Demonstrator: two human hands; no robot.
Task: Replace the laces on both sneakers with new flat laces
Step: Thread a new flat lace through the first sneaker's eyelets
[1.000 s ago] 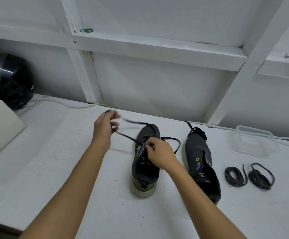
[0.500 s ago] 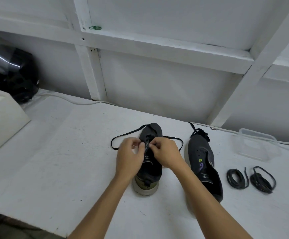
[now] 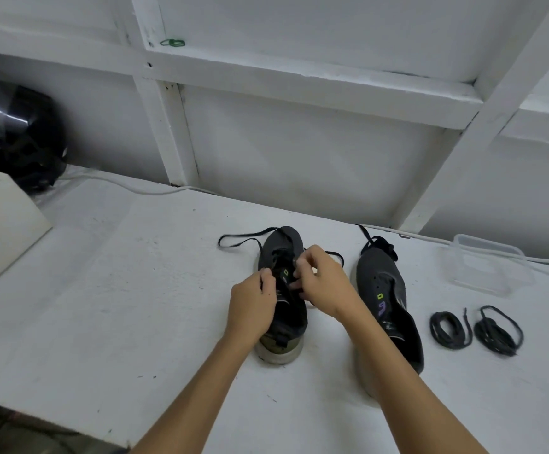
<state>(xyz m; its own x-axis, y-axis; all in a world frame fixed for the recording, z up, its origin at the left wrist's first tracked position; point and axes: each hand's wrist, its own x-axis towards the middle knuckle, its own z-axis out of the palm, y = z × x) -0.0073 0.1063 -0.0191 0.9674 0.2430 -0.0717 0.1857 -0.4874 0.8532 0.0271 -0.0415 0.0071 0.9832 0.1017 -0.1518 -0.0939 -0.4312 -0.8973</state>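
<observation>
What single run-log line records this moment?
left hand: pinches flat black lace | right hand: pinches lace | dark grey left sneaker: being laced | two coiled black laces: on white table

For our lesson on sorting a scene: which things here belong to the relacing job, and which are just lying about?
Belong to the job:
- left sneaker, with both hands at its lacing: left hand, right hand
- flat lace trailing from it
- right sneaker
- two coiled laces

Lying about:
- clear plastic container
- black helmet
- white cable
- green clip
</observation>
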